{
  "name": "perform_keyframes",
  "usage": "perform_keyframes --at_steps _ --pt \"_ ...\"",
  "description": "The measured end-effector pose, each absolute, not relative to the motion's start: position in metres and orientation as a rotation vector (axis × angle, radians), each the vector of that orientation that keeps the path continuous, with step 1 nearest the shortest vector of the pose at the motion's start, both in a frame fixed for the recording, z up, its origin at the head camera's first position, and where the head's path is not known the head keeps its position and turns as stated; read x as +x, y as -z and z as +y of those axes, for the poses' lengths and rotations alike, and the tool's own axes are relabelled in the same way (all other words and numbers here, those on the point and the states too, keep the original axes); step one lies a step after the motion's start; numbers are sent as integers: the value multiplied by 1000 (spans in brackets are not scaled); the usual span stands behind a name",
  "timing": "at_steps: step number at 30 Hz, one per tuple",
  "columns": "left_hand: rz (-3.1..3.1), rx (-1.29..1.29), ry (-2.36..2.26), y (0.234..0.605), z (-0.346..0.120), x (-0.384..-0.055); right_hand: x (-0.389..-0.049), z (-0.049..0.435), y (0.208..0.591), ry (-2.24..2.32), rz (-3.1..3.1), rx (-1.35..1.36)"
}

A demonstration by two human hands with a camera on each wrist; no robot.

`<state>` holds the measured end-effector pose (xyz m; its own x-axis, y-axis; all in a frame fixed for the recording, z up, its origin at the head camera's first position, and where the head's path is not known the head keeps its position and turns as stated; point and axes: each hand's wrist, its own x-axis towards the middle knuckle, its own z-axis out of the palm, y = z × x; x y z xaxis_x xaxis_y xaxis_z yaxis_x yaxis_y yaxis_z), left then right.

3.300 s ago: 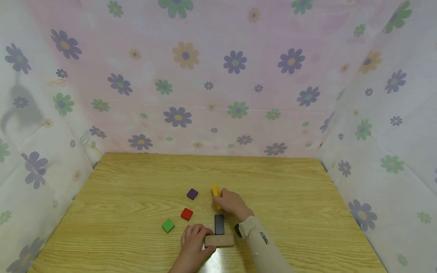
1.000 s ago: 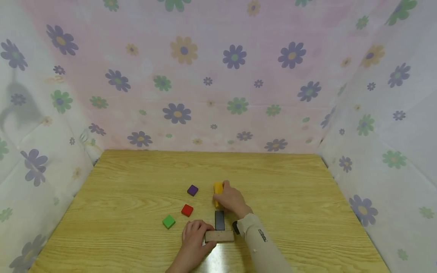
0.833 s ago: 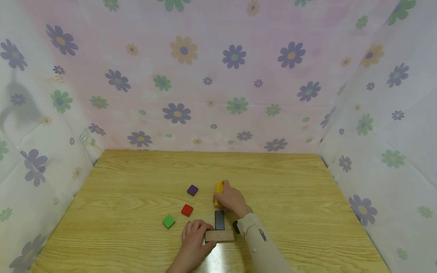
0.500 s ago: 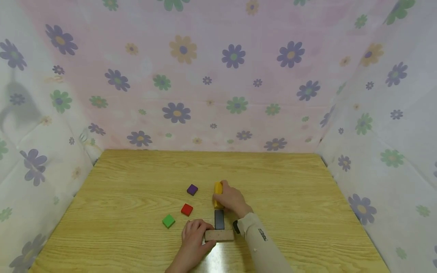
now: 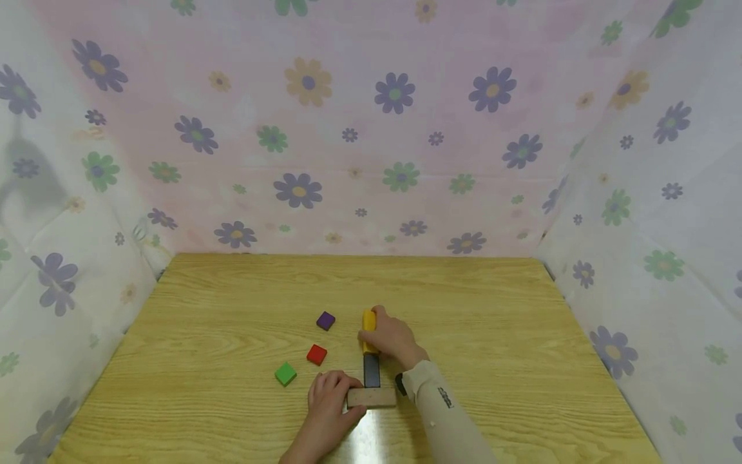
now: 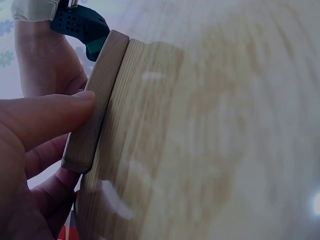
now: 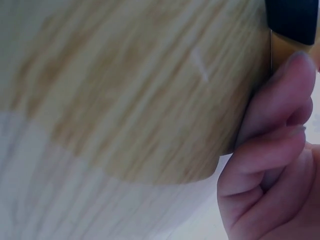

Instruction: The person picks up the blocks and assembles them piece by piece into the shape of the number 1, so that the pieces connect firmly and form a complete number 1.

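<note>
My left hand (image 5: 329, 407) pinches the left end of a natural-wood block (image 5: 373, 397), thumb on the near side; the left wrist view shows this wooden block (image 6: 97, 105) between thumb and fingers. A black rectangular block (image 5: 371, 371) lies lengthwise, its near end against the wood's far side, forming a T. Beyond it, in line, is a yellow block (image 5: 369, 322), which my right hand (image 5: 391, 338) grips from the right. Its near end meets the black block. Right wrist view: fingers (image 7: 280, 100) curl by the yellow block (image 7: 284, 50), partly hidden, beside the black one (image 7: 292, 20).
Left of the row lie three small square blocks, apart from each other: purple (image 5: 326, 320), red (image 5: 316, 354) and green (image 5: 286, 374). All rest on a wood-grain table (image 5: 232, 290). Flowered cloth (image 5: 348, 161) hangs behind it and at both sides.
The yellow block, tilted and apart from the black block earlier, has been straightened and drawn nearer until it meets the black block's far end. My left hand stays on the wooden block.
</note>
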<state>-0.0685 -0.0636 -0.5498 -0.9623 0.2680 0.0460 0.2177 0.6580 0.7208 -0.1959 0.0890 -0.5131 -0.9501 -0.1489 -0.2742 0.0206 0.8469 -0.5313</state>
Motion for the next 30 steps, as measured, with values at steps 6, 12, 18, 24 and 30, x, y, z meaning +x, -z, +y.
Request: perform_keyframes --at_steps 6,12,18,24,30 --pt "2805 407 -1206 550 -63 -68 -197 89 514 786 2713 -107" --pt "2821 406 -1206 550 -63 -67 -197 90 515 774 2732 -145" --pt "2799 396 -1207 550 -63 -68 -198 91 516 750 2742 -168" --pt "2799 395 -1199 550 -63 -68 -198 91 518 780 2728 -134" --pt "2806 402 -1197 552 -63 -68 -199 91 519 795 2725 -115"
